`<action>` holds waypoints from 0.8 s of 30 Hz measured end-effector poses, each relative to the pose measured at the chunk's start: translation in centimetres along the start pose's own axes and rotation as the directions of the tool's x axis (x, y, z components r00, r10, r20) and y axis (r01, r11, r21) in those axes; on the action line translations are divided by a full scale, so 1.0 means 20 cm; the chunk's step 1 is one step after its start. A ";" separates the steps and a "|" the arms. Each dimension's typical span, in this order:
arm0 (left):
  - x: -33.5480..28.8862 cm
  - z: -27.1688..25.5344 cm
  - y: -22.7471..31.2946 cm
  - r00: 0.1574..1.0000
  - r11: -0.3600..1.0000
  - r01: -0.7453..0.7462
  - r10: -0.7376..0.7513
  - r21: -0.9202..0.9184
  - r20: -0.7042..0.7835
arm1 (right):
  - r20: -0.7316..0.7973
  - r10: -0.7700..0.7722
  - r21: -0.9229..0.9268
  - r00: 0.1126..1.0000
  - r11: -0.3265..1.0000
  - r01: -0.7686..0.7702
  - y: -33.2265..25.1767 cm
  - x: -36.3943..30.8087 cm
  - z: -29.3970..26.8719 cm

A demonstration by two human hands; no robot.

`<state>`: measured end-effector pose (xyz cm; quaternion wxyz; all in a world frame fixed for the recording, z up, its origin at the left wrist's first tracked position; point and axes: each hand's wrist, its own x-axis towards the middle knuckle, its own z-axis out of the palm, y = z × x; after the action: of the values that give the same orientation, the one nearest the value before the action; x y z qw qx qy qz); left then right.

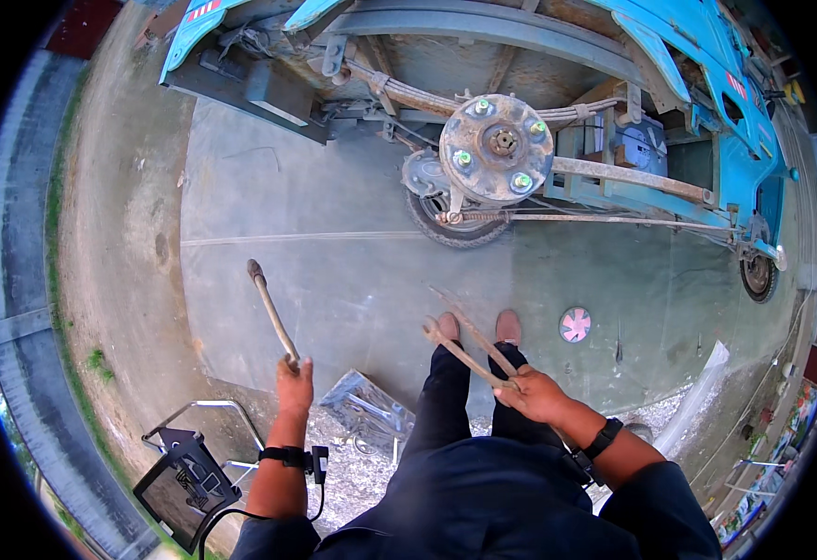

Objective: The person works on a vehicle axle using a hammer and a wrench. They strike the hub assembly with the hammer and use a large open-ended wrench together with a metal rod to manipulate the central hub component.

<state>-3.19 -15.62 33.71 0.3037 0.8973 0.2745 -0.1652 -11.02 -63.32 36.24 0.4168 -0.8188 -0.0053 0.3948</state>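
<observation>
My left hand [294,385] grips the lower end of a long rusty bar [271,312] that slants up and to the left. My right hand [532,394] holds two thin rusty tools [464,343] crossed together, their ends pointing up and left above my shoes [479,327]. Ahead of me stands a blue three-wheeled vehicle [698,103] with its wheel off. Its bare round hub [496,147] with green-capped studs faces me, and a tyre [450,224] shows behind and below the hub.
A pink and white round cap [575,324] lies on the concrete slab [334,271] to my right. An open toolbox [367,409] sits by my left leg on gravel. At lower left stands a black-seated metal stool [189,476]. Dirt ground [114,233] borders the slab.
</observation>
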 end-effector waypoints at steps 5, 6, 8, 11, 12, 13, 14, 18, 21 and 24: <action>-0.37 0.30 0.49 0.586 0.546 0.701 -0.075 -0.458 0.807 | 0.023 -0.213 -0.030 0.977 0.976 0.214 -0.38 0.20 -0.01; -0.40 0.34 0.53 0.526 0.398 0.775 0.023 -0.491 0.850 | 0.026 -0.240 -0.041 0.970 0.970 0.241 -0.43 0.24 0.00; -0.42 0.38 0.64 0.533 0.241 0.810 0.077 -0.534 0.843 | 0.031 -0.222 -0.017 0.975 0.975 0.223 -0.52 0.29 0.03; -0.39 0.43 0.67 0.556 0.174 0.809 0.083 -0.562 0.827 | 0.014 -0.257 -0.017 0.966 0.966 0.257 -0.55 0.34 0.10; -0.38 0.45 0.66 0.564 0.181 0.803 0.073 -0.568 0.822 | 0.011 -0.264 -0.014 0.964 0.964 0.265 -0.55 0.35 0.12; -0.35 0.48 0.63 0.581 0.207 0.798 -0.016 -0.566 0.813 | 0.008 -0.272 -0.011 0.962 0.962 0.272 -0.56 0.36 0.12; -0.32 0.50 0.58 0.592 0.233 0.796 -0.104 -0.559 0.799 | -0.008 -0.267 0.020 0.964 0.964 0.267 -0.55 0.36 0.12; -0.17 0.50 0.43 0.614 0.316 0.786 -0.295 -0.531 0.732 | -0.055 -0.238 0.069 0.970 0.968 0.242 -0.51 0.39 0.12; -0.05 0.48 0.32 0.609 0.343 0.791 -0.366 -0.507 0.703 | -0.026 -0.197 0.012 0.980 0.980 0.198 -0.46 0.40 0.07; 0.06 0.41 0.27 0.635 0.385 0.768 -0.362 -0.512 0.682 | -0.075 -0.187 -0.022 0.980 0.982 0.185 -0.45 0.42 0.04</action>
<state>-0.17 -23.98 29.43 0.6318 0.4492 0.5350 -0.3358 -2.88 -54.12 36.80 0.4455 -0.8325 -0.0686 0.3221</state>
